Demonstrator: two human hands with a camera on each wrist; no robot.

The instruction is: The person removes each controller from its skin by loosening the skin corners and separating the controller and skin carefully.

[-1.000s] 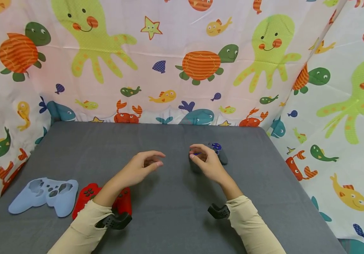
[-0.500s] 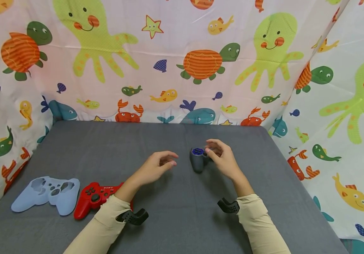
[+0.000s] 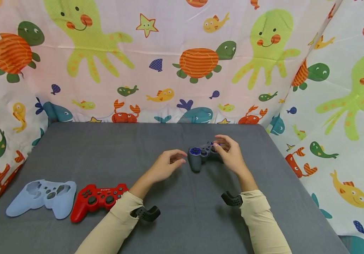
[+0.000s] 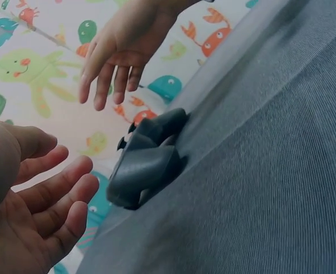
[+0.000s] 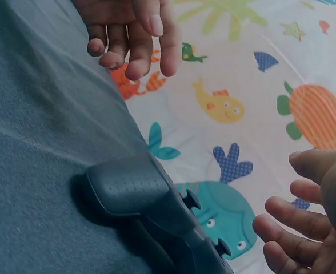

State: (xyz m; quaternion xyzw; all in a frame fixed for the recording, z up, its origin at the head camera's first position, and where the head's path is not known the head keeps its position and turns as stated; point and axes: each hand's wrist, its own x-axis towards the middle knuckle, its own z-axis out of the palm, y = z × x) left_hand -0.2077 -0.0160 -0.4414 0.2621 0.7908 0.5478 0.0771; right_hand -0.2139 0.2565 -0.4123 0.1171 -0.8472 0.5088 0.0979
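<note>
A dark grey game controller (image 3: 195, 161) with blue-marked buttons lies on the grey table between my hands. Beside its left grip is my left hand (image 3: 166, 165), fingers bent loosely and holding nothing. My right hand (image 3: 231, 155) hovers over its right end and hides part of it in the head view. In the left wrist view, a gap shows between the controller (image 4: 142, 171) and both hands. The right wrist view likewise shows relaxed fingers on my right hand (image 5: 311, 228), apart from the controller (image 5: 136, 188).
At the table's left lie a red Sony game controller (image 3: 97, 199), partly behind my left sleeve, and a light blue controller cover (image 3: 43, 197) with cutouts. Behind the grey table (image 3: 182, 218) hangs a curtain (image 3: 169, 35) printed with sea animals.
My left hand has moved right, up to the dark controller. The right hand has shifted right across it, uncovering its left grip and middle. More of the red controller shows.
</note>
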